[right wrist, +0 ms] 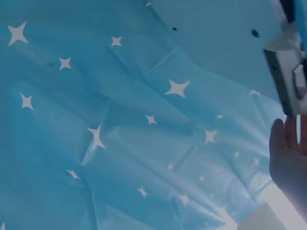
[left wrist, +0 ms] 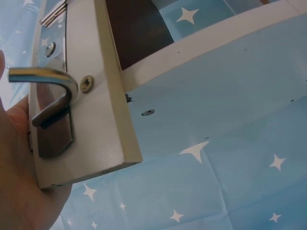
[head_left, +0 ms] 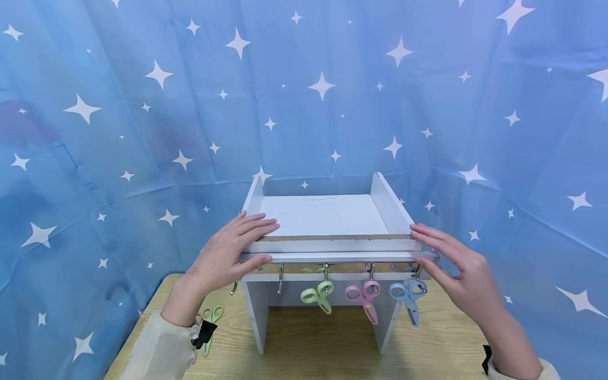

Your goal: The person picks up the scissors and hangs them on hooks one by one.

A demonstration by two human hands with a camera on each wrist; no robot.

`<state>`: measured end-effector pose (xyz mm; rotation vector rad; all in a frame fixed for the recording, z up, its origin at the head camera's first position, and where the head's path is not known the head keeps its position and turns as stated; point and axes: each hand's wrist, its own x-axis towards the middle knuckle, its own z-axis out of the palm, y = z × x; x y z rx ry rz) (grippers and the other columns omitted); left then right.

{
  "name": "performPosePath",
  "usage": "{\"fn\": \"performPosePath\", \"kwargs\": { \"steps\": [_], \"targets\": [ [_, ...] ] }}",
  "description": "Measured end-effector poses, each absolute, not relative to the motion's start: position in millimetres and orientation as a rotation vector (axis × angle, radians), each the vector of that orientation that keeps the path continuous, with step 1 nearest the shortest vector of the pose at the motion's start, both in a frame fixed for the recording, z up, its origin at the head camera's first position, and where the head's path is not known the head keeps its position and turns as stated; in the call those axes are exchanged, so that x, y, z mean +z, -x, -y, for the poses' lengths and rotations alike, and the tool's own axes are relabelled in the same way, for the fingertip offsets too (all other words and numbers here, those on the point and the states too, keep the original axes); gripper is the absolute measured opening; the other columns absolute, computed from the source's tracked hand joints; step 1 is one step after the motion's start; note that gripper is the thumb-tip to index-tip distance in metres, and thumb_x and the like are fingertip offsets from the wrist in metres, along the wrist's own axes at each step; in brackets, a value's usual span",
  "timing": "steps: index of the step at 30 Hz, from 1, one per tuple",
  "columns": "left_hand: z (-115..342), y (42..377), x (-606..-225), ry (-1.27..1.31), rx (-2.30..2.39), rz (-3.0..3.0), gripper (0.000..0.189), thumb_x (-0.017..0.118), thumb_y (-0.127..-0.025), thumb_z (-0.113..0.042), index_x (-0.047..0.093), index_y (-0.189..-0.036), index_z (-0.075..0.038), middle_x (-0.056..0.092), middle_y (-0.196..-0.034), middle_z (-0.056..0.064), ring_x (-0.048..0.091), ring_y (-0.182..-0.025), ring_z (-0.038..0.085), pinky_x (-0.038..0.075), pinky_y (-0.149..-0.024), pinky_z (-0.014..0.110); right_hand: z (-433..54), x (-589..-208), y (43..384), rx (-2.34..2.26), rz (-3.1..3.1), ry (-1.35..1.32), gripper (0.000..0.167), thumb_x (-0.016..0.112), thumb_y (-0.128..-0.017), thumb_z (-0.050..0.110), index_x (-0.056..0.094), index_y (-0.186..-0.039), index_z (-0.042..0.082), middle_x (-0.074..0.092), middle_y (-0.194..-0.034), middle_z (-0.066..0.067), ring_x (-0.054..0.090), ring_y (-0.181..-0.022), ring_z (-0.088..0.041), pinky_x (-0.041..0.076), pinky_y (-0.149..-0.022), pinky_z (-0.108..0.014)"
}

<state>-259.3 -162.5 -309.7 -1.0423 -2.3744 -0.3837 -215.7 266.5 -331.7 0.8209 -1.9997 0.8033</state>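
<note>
My left hand [head_left: 228, 250] rests at the left end of a white hook rail [head_left: 332, 257], its straight fingers over the shelf's top edge and its thumb at the rail's front. My right hand [head_left: 463, 269] touches the right end, fingertips at the upper corner and thumb lower at the front. From the rail's hooks hang green scissors [head_left: 324, 295], pink scissors [head_left: 364, 300] and blue scissors [head_left: 409, 296]. In the left wrist view a curved metal hook [left wrist: 53, 76] stands out from the rail, beside the palm. The right wrist view shows only part of the hand [right wrist: 292, 158].
The white shelf [head_left: 328, 214] stands on a wooden table [head_left: 309, 348], with raised sides and an open lower space. Another pair of green scissors [head_left: 211, 316] lies on the table beside my left sleeve. A blue starred cloth [head_left: 304, 105] hangs behind.
</note>
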Motion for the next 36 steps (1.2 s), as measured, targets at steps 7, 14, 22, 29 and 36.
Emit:
{"fn": "performPosePath", "kwargs": {
  "steps": [7,14,22,29,36],
  "targets": [
    [165.0,259.4,-307.8,1.046,-0.427,2.389,0.057,0.059,-0.097,-0.049,0.052,-0.147,-0.023,0.054,-0.149,0.001,0.045,-0.143,0.022,0.022,-0.129,0.042,-268.7,-339.8,230.8,0.850,1.898,-0.866,0.027,0.074,-0.089,0.009,0.074,-0.114,-0.002,0.072,-0.122,-0.011,0.060,-0.128,-0.008,0.041,-0.116,-0.022],
    [180.4,253.3,-305.1,1.009,-0.567,2.467,0.059,0.064,-0.096,-0.039,0.046,-0.151,-0.025,0.046,-0.155,0.000,0.039,-0.147,0.026,0.021,-0.128,0.048,-267.5,-339.2,238.3,0.895,1.860,-0.886,0.023,0.072,-0.085,-0.004,0.076,-0.108,-0.002,0.075,-0.116,-0.009,0.064,-0.123,-0.007,0.045,-0.113,-0.023],
    [214.5,252.6,-310.4,0.677,-0.886,2.480,0.057,0.055,-0.103,-0.026,0.035,-0.156,-0.026,0.039,-0.160,0.010,0.033,-0.148,0.040,0.029,-0.116,0.070,-271.4,-342.7,233.9,0.985,1.855,-0.846,0.023,0.071,-0.085,-0.007,0.076,-0.107,-0.003,0.075,-0.117,-0.007,0.064,-0.123,-0.009,0.048,-0.109,-0.018],
    [246.9,250.6,-343.6,0.312,-1.013,2.617,0.058,0.043,-0.107,-0.038,0.032,-0.157,-0.011,0.036,-0.158,0.023,0.035,-0.142,0.050,0.031,-0.112,0.071,-271.9,-342.5,233.8,1.020,1.855,-0.840,0.023,0.068,-0.086,-0.009,0.075,-0.107,-0.004,0.074,-0.118,-0.007,0.064,-0.123,-0.009,0.048,-0.108,-0.017],
    [288.9,251.4,-397.4,0.000,-1.273,2.674,0.063,0.040,-0.107,-0.040,0.031,-0.154,0.001,0.038,-0.154,0.030,0.044,-0.138,0.045,0.050,-0.108,0.033,-270.1,-343.9,233.2,1.045,1.867,-0.811,0.024,0.066,-0.086,-0.011,0.075,-0.107,-0.004,0.074,-0.119,-0.005,0.065,-0.122,-0.008,0.049,-0.105,-0.014]
  ]
}}
